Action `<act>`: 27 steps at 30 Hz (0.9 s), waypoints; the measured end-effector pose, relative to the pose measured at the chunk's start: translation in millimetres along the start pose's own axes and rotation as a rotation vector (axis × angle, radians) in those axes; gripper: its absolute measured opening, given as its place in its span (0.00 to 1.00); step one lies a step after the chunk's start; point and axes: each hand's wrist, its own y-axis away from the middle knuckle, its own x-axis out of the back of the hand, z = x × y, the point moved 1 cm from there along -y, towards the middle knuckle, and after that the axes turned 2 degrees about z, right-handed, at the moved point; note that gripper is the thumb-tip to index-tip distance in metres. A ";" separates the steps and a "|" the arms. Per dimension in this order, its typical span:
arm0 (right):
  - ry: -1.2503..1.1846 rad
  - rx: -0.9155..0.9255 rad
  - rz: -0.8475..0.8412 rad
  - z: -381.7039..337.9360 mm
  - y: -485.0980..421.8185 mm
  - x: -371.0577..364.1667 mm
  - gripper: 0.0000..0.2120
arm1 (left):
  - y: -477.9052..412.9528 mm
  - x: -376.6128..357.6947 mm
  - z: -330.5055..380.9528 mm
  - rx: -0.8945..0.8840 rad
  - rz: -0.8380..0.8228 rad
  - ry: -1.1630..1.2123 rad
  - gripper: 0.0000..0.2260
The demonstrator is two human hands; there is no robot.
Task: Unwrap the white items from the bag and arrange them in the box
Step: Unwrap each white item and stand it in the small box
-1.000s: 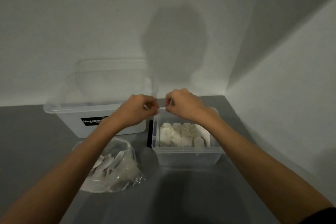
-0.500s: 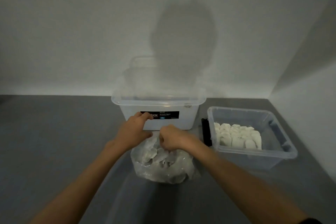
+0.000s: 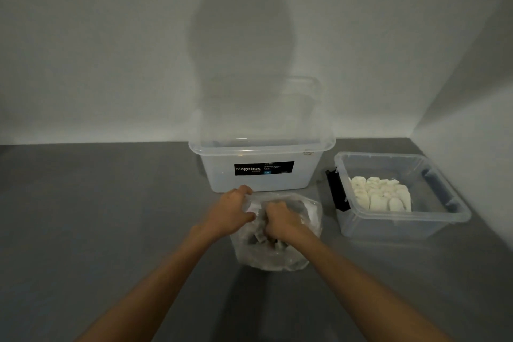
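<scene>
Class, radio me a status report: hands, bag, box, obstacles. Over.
Left hand grips bag rim. Right hand in bag, grip hidden. Box part-filled with white items. Big bin behind bag, off path.

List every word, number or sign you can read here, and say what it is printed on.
"Megabox": black label on the front of the large translucent box.
Small print right of it and the blue tag: too blurred to read.
No other text shows.

Clear bag (image 3: 280,262) crumpled; white items (image 3: 380,195) rowed in box (image 3: 394,229).
</scene>
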 end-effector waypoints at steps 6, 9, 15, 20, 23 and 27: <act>0.012 -0.025 0.080 4.4 19.4 25.6 0.07 | 3.0 13.2 10.5 -0.103 0.099 0.014 0.22; -0.113 -0.055 0.099 12.0 27.5 41.9 0.03 | 6.2 22.7 20.5 -0.151 0.197 0.057 0.19; -0.730 -0.098 0.180 44.8 42.9 77.8 0.06 | 13.3 30.4 43.8 -0.101 0.248 0.360 0.10; -1.342 -0.159 0.105 54.5 50.2 84.2 0.03 | 19.3 22.8 54.1 0.056 0.077 0.705 0.07; -1.517 -0.196 0.084 56.0 51.7 83.4 0.04 | 24.5 11.9 66.3 0.111 -0.092 0.765 0.10; -1.559 -0.197 0.071 56.2 49.3 76.5 0.04 | 23.0 4.4 72.7 0.119 -0.048 0.930 0.05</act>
